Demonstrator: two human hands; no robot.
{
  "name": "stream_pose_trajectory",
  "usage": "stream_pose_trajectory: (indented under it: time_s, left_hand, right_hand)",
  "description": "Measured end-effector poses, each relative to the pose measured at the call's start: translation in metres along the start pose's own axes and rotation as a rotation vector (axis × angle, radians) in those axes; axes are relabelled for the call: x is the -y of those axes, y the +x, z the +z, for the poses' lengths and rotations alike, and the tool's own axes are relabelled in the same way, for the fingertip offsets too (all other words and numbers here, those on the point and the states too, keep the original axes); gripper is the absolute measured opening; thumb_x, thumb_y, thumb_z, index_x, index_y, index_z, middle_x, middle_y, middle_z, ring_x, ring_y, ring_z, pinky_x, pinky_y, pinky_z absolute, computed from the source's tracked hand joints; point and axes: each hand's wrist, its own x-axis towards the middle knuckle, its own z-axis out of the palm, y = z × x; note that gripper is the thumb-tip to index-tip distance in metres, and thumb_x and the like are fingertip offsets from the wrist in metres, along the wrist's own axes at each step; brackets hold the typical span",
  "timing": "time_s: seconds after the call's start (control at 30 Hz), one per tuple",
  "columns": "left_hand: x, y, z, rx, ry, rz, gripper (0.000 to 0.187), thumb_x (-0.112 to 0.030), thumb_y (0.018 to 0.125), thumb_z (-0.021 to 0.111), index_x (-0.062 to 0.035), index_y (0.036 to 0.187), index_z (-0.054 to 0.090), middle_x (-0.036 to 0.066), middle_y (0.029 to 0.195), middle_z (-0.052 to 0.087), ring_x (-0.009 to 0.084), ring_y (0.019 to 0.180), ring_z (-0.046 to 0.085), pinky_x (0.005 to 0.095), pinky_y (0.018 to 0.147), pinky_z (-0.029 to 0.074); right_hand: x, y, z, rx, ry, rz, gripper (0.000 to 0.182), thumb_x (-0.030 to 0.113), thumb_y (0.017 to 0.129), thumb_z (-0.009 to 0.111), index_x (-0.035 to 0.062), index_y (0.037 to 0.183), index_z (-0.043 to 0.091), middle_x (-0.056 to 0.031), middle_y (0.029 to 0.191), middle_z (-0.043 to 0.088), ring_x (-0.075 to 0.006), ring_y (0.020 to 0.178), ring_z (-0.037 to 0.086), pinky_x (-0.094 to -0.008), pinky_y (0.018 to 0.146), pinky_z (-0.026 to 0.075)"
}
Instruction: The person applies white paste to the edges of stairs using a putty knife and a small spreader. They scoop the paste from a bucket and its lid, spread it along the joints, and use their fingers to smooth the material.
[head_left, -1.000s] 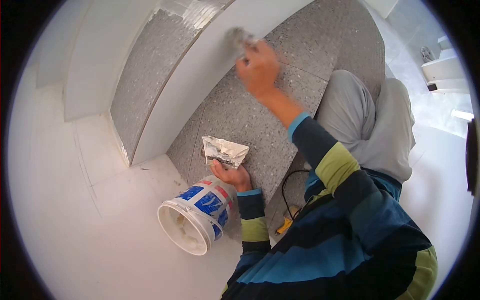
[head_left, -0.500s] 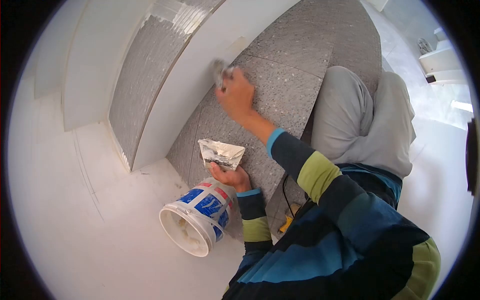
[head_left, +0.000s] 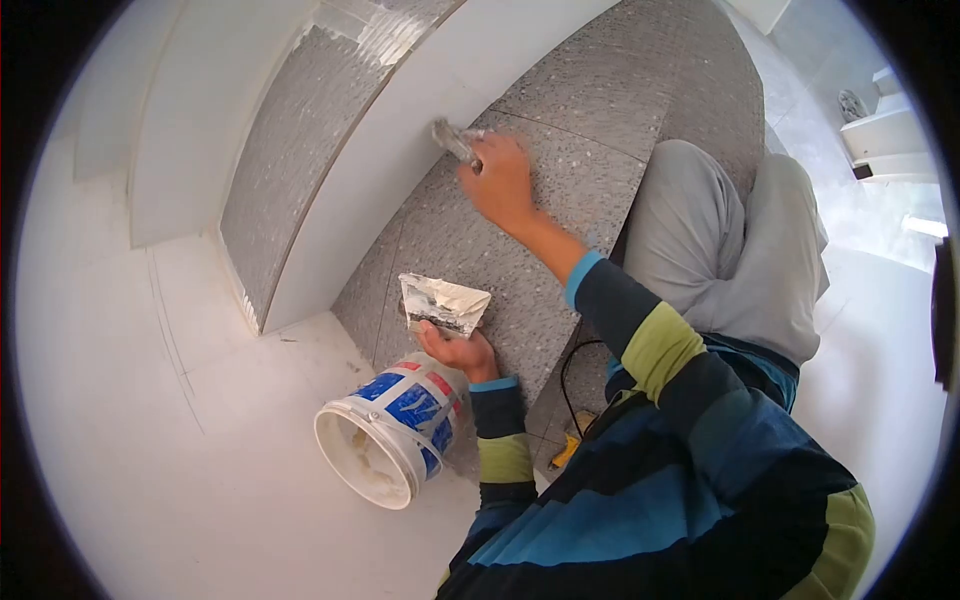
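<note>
My left hand (head_left: 460,352) is wrapped round the underside of a wide putty blade (head_left: 443,303) with cream-coloured paste on its face. It is just above a white bucket (head_left: 408,420), which lies tilted with blue and red marks and pale paste inside. Further up, my right hand (head_left: 498,178) grips a small scraper (head_left: 455,140), smeared with grey-white residue. The scraper's end is beside the seam between the white riser (head_left: 385,165) and the speckled grey step (head_left: 570,150); contact cannot be made out.
Another grey tread (head_left: 290,150) with whitish smears lies beyond the riser. My bent knees (head_left: 700,220) rest at the right. A black cable (head_left: 565,375) and a yellow tool (head_left: 566,450) lie near my torso. White floor (head_left: 240,460) extends at the lower left.
My right hand and the scraper have moved right, slightly away from the white riser. My left hand and the loaded blade have hardly moved.
</note>
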Motion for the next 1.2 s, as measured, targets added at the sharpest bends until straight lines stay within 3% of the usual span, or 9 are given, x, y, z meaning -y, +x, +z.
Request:
stream_pose_trajectory:
  time_s: [0.27, 0.33, 0.4, 0.5, 0.53, 0.57, 0.77, 1.0, 1.2]
  left_hand:
    - [0.02, 0.007, -0.016, -0.173, 0.0, 0.066, 0.045, -0.033, 0.084, 0.035, -0.0017, 0.116, 0.042, 0.011, 0.09, 0.058, 0.0193, 0.061, 0.059, 0.0271, 0.037, 0.04]
    - [0.023, 0.007, -0.024, -0.116, -0.002, 0.045, 0.046, -0.033, 0.084, 0.036, -0.0014, 0.118, 0.041, 0.012, 0.095, 0.057, 0.0212, 0.07, 0.06, 0.0289, 0.043, 0.045]
    - [0.008, 0.001, -0.012, -0.127, -0.052, 0.034, 0.048, -0.031, 0.085, 0.037, 0.0003, 0.121, 0.039, 0.014, 0.107, 0.054, 0.0252, 0.089, 0.058, 0.0351, 0.065, 0.051]
    - [0.013, -0.004, -0.017, -0.117, -0.116, 0.086, 0.052, -0.029, 0.086, 0.038, 0.0024, 0.127, 0.034, 0.016, 0.123, 0.045, 0.0299, 0.111, 0.047, 0.0421, 0.096, 0.036]
    - [0.015, -0.005, -0.019, -0.156, -0.138, 0.051, 0.052, -0.03, 0.087, 0.037, 0.0023, 0.127, 0.034, 0.016, 0.124, 0.044, 0.0292, 0.112, 0.046, 0.0412, 0.097, 0.035]
    - [0.016, -0.005, -0.021, -0.192, -0.164, 0.01, 0.052, -0.031, 0.088, 0.037, 0.0023, 0.128, 0.034, 0.016, 0.125, 0.043, 0.0286, 0.113, 0.045, 0.0404, 0.098, 0.034]
    - [0.018, -0.011, -0.032, -0.261, 0.024, 0.069, 0.053, -0.033, 0.091, 0.031, 0.0038, 0.13, 0.03, 0.019, 0.129, 0.038, 0.0295, 0.118, 0.04, 0.0415, 0.102, 0.028]
    - [0.014, -0.013, -0.033, -0.319, 0.147, 0.046, 0.054, -0.034, 0.092, 0.03, 0.0044, 0.131, 0.029, 0.018, 0.132, 0.035, 0.0278, 0.121, 0.036, 0.0381, 0.103, 0.026]
    - [0.018, -0.011, -0.031, -0.344, 0.108, 0.036, 0.058, -0.037, 0.091, 0.033, 0.0044, 0.131, 0.029, 0.02, 0.136, 0.03, 0.0284, 0.123, 0.033, 0.038, 0.105, 0.022]
  right_hand:
    - [0.015, 0.047, -0.01, -0.219, -0.042, -0.025, 0.026, 0.014, 0.07, 0.058, -0.0001, 0.092, 0.06, -0.0133, 0.082, 0.055, -0.0287, 0.074, 0.054, -0.0399, 0.065, 0.042]
    - [0.033, 0.029, -0.022, 0.16, -0.046, -0.227, 0.024, 0.015, 0.072, 0.059, 0.0005, 0.09, 0.06, -0.0129, 0.082, 0.056, -0.0276, 0.07, 0.055, -0.038, 0.062, 0.043]
    - [0.034, 0.029, -0.056, 0.096, -0.015, -0.289, 0.022, 0.016, 0.074, 0.06, 0.0023, 0.091, 0.06, -0.0109, 0.083, 0.056, -0.0253, 0.066, 0.055, -0.0349, 0.059, 0.044]
    - [-0.002, 0.047, -0.148, 0.155, -0.038, -0.232, 0.019, 0.007, 0.082, 0.052, 0.0006, 0.096, 0.063, -0.0116, 0.085, 0.063, -0.0193, 0.074, 0.06, -0.025, 0.066, 0.045]
    - [0.006, 0.055, -0.178, 0.121, 0.063, 0.014, 0.018, 0.005, 0.081, 0.053, -0.0019, 0.095, 0.063, -0.0103, 0.086, 0.062, -0.0163, 0.073, 0.058, -0.0235, 0.066, 0.044]
    - [-0.004, 0.06, -0.21, 0.149, -0.217, -0.141, 0.02, 0.007, 0.08, 0.055, -0.0047, 0.094, 0.061, -0.0087, 0.087, 0.061, -0.0137, 0.073, 0.056, -0.0231, 0.068, 0.043]
    - [-0.026, 0.047, -0.326, 0.11, -0.287, 0.258, 0.028, 0.008, 0.077, 0.053, -0.0101, 0.099, 0.054, -0.0099, 0.092, 0.057, -0.0151, 0.086, 0.051, -0.0273, 0.082, 0.038]
    - [-0.032, 0.054, -0.332, -0.003, -0.17, 0.318, 0.027, 0.005, 0.078, 0.052, -0.0101, 0.1, 0.052, -0.0128, 0.098, 0.056, -0.0198, 0.093, 0.053, -0.0323, 0.088, 0.038]
    - [-0.03, 0.044, -0.298, 0.064, -0.019, 0.362, 0.015, 0.0, 0.073, 0.054, -0.0032, 0.088, 0.055, -0.0037, 0.083, 0.055, -0.0111, 0.076, 0.051, -0.0251, 0.072, 0.04]
